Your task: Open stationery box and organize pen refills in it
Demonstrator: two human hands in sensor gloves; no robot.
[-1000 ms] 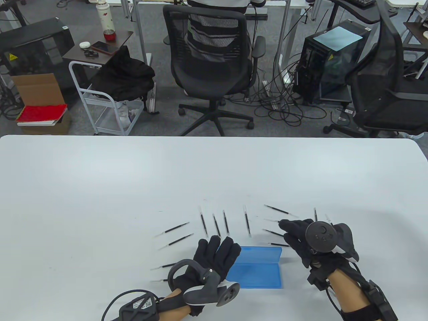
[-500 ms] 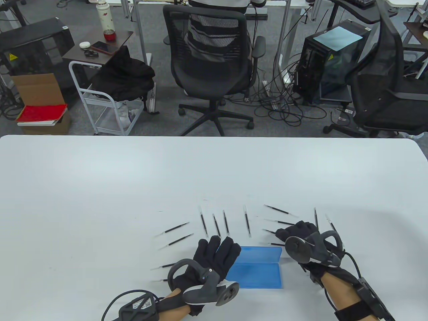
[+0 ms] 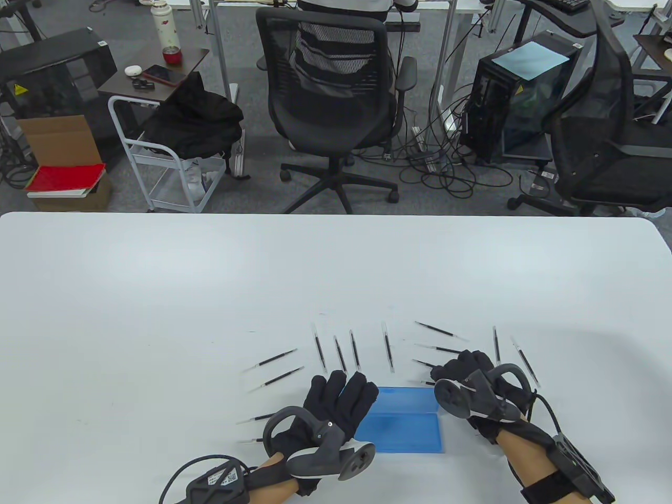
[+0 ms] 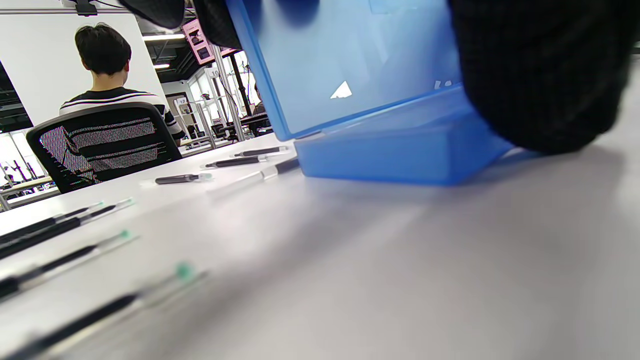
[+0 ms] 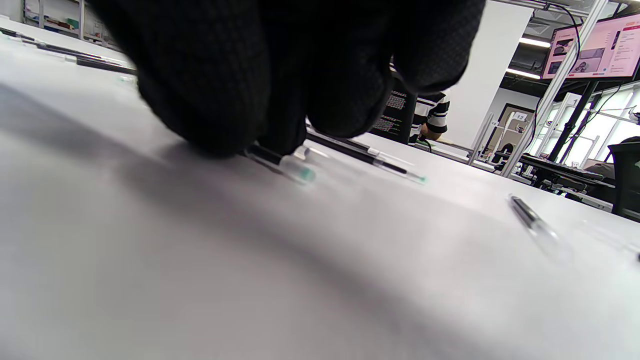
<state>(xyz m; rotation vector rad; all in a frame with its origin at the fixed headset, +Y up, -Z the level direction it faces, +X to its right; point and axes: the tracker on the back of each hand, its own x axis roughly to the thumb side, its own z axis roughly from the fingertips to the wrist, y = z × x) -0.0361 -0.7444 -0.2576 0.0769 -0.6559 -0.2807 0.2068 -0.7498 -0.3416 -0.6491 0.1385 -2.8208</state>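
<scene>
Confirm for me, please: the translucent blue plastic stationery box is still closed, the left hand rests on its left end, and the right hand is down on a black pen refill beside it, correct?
Not quite: the translucent blue plastic stationery box is open; the left wrist view shows its lid raised. The rest holds: the left hand rests on its left end, and the right hand is down on a black pen refill beside it.

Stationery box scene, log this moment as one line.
stationery box: open | left hand: holding lid up | right hand: fingertips pinching pen refill on table
</scene>
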